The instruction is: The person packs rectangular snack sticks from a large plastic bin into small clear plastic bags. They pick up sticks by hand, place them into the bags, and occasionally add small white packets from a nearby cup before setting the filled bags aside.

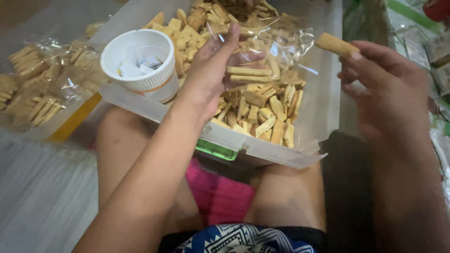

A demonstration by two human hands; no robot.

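Left hand [211, 70] gripping a clear bag [267, 51] (palm down), raised right hand [384, 89] pinching one biscuit stick [335, 45]

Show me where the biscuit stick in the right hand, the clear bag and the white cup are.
biscuit stick [335, 45], head view, middle of the stick.
clear bag [281, 44], head view, upper film.
white cup [157, 80], head view, ribbed outer rim.

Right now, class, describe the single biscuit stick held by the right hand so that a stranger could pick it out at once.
Start at the clear plastic bin of tan biscuit sticks on the person's lap. To its right, above the rim, the right hand pinches one biscuit stick at its fingertips. It alone is lifted free in the air; the others lie heaped in the bin or in the clear bag held by the left hand.
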